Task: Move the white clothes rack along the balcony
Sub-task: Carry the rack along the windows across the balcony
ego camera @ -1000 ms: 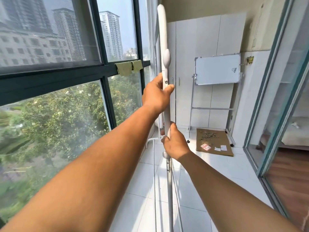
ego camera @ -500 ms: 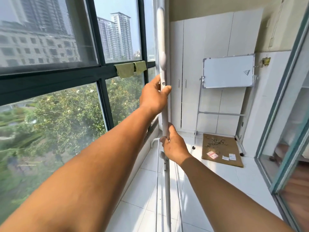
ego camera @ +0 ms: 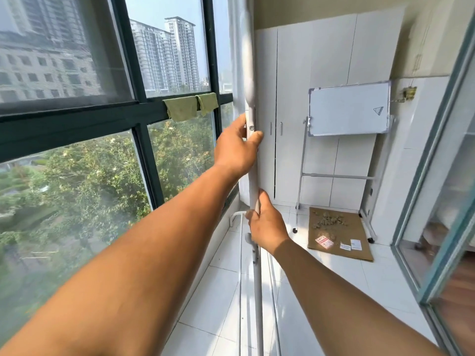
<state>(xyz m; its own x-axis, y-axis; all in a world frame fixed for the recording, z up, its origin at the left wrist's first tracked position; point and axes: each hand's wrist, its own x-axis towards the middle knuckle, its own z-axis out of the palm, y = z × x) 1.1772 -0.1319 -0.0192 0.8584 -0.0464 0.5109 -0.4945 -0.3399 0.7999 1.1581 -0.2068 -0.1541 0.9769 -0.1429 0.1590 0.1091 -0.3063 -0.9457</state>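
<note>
The white clothes rack [ego camera: 251, 73] stands upright right in front of me, its tall pole running from the top of the view down to the tiled floor. My left hand [ego camera: 235, 147] grips the pole high up, just under a screw joint. Lower on the same pole my right hand [ego camera: 266, 228] is wrapped round it, just above a white clamp. A curved white foot of the rack [ego camera: 236, 217] shows near the window wall. The base is out of view below.
A dark-framed window [ego camera: 144, 116] with two green cloths [ego camera: 191, 106] runs along the left. White cupboards [ego camera: 321, 98] close the far end, with a whiteboard on a wheeled stand [ego camera: 349, 111] and a cardboard sheet [ego camera: 339, 232] before them. A glass sliding door [ego camera: 442, 188] lines the right.
The view has drawn closer to the far cupboards and swung a little left. Both hands keep the same grip on the pole, which now sits further left against the window.
</note>
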